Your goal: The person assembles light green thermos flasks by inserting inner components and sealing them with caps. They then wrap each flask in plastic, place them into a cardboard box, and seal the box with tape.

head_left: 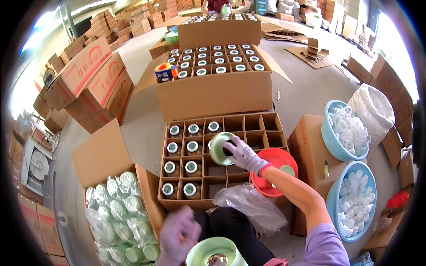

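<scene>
My right hand [245, 155], in a pale lilac work glove, grips a light green cup-shaped shell [218, 151] over the divided carton [215, 181]. Several jars with white-rimmed green lids [192, 167] stand in that carton's left columns; cells toward the right hold nothing. My left hand [179, 232], gloved too, is smeared by motion between my lap and a carton of plastic-wrapped green shells [122, 201]. Its fingers cannot be made out. Another green shell [213, 250] with a shiny silver piece inside sits upright at my lap.
A red basin [277, 156] and a crumpled clear bag [250, 208] lie at the carton's right. Farther right are blue basins of white rings [348, 131] and white caps [355, 199]. Ahead stands a filled carton [215, 95] with a tape dispenser [166, 71]. Another person [216, 5] works beyond.
</scene>
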{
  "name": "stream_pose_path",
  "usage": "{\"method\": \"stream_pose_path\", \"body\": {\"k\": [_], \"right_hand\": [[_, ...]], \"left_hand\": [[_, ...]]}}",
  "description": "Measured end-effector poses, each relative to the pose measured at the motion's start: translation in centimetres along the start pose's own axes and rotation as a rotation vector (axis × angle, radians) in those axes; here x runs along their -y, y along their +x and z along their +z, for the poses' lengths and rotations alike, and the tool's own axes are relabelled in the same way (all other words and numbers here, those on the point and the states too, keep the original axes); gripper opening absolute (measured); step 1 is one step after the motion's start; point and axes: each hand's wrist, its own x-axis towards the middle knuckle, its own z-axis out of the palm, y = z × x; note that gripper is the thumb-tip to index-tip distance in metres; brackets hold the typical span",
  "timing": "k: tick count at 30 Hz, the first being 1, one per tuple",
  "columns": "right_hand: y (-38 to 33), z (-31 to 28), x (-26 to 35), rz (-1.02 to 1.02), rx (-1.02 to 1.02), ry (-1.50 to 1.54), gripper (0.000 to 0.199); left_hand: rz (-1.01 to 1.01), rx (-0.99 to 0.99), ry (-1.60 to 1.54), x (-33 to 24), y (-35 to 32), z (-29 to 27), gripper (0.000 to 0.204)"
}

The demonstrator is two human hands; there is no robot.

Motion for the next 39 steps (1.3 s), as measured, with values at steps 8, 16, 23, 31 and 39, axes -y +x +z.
{"method": "stream_pose_path", "body": {"k": [8,16,23,31,39], "right_hand": [[-2.1,-9.5,21.4,-0.025,-0.205,0.592,0.07],[-9.3,-7.9,18.2,0.59,0.735,1.862,0.027],[-11.1,-10.3,20.3,0.455,0.16,0.999,0.03],[-11.0,-10.3,26.7,0.308,0.432,1.09,0.045],[-10.4,-8.0,25.5,-0.469,0.46,0.873,0.052]], "left_hand": [[-0.033,-0.108,-0.52,-3.0,3.8,2.4,0.068],[0.773,0.091,0.354,-4.8,1.7,0.8,0.061],[0.323,0.284,0.056,-1.9,-7.2,-1.5,0.046],[0.332,0.332,0.085,-3.1,-7.5,0.2,0.041],[0.291,0.207,0.058,-3.9,-9.7,2.0,0.043]]}}
